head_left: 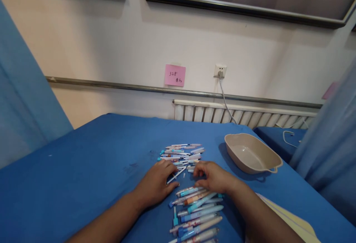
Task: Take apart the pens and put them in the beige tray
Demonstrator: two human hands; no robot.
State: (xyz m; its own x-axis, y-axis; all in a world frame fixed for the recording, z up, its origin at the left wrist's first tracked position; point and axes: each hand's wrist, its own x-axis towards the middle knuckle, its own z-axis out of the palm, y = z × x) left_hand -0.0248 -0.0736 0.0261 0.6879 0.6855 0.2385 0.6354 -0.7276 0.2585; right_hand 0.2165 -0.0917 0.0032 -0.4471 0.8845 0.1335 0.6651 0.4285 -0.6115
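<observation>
Both hands rest on a blue tablecloth (pixel 83 176) among scattered pens. My left hand (pixel 157 183) lies palm down, its fingers curled over a thin white pen refill (pixel 175 175). My right hand (pixel 213 176) is curled with fingertips pinched near small pen parts (pixel 191 168). A far heap of pens and refills (pixel 182 152) lies just beyond the hands. A near heap of assembled blue and pink pens (pixel 197 213) lies between my forearms.
A beige oval tray (pixel 251 154) stands empty to the right of the pens. A yellowish sheet (pixel 292 220) lies under my right forearm. Blue curtains hang at left and right. A radiator, a wall socket with cable and a pink note are behind the table.
</observation>
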